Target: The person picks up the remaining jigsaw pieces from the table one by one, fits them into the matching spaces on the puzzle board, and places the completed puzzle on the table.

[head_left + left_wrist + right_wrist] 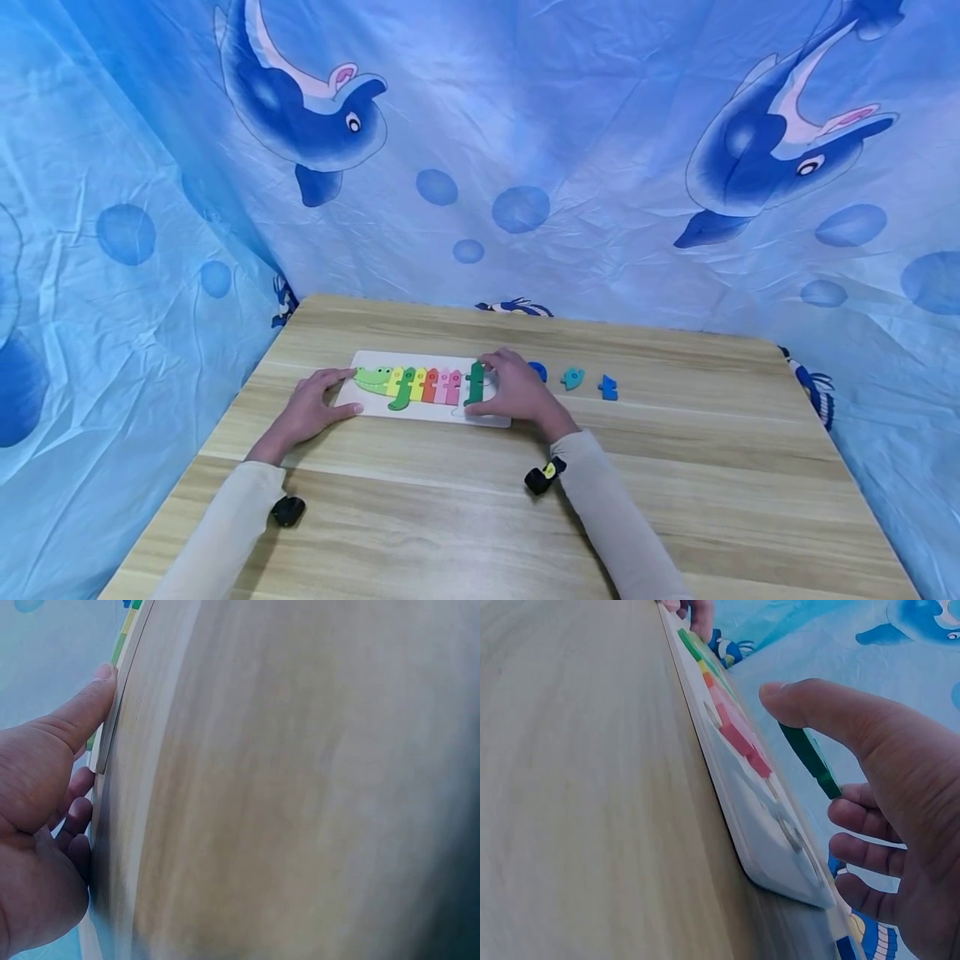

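On the near side of the board [435, 412], two sleeves [225, 533] reach over the table [420, 500], each with a black camera [288, 511] at the wrist. At the left end of the board, the left hand [307, 408] is spread: thumb extended onto it, other fingers by its edge, no grasp around it. Caution: if this contact slackens, a push at the opposite end could slide or turn the board.

Over the right part of the board, the right hand [517, 387] pinches the dark green piece [476, 385] between thumb and fingertips, apart from the recess [791, 834]. Caution: a tilted or rotated piece could jam against the adjoining pink piece [453, 387]; forcing it could unseat that neighbour. A loose pinch could drop the piece; a low one could trap a fingertip.

To the right of the board lie a dark blue piece [538, 370], a teal piece [573, 379] and a blue piece [609, 387]. The first is partly hidden by the right hand; a careless withdrawal could knock it away. Behind the board, well apart, hangs the cloth [600, 258].
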Demonstrator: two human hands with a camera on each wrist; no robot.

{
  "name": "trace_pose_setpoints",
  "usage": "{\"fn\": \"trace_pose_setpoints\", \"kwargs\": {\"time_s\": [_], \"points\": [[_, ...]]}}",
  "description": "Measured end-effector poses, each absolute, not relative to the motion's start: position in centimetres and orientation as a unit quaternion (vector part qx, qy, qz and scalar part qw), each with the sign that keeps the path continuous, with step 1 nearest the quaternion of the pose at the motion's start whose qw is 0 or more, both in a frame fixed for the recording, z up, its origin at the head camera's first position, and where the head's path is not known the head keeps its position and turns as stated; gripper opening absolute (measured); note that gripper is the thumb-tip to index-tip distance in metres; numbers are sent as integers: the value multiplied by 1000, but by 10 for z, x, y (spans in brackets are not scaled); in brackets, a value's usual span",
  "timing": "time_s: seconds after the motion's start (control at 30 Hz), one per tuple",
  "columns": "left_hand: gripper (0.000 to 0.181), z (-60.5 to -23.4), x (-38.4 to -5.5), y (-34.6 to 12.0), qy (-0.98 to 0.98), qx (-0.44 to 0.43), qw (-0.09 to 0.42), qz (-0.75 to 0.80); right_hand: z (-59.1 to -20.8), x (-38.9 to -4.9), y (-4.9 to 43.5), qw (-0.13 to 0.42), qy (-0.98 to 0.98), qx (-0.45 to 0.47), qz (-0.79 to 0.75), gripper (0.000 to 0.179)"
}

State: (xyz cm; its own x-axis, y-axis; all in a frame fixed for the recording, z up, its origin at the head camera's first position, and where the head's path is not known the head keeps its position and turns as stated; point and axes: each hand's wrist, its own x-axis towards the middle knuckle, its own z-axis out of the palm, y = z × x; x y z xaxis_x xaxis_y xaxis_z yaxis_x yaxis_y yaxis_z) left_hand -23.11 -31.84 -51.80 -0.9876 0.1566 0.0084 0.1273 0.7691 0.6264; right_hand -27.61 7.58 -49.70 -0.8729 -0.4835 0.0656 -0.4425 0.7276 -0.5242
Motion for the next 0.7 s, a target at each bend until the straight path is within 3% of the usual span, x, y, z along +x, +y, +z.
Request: {"fn": "trace_pose_setpoints", "kwargs": {"time_s": [0.7], "points": [[78, -518, -232, -317, 942, 74, 23, 327, -506, -275, 58, 45, 937, -250, -240, 96]]}}
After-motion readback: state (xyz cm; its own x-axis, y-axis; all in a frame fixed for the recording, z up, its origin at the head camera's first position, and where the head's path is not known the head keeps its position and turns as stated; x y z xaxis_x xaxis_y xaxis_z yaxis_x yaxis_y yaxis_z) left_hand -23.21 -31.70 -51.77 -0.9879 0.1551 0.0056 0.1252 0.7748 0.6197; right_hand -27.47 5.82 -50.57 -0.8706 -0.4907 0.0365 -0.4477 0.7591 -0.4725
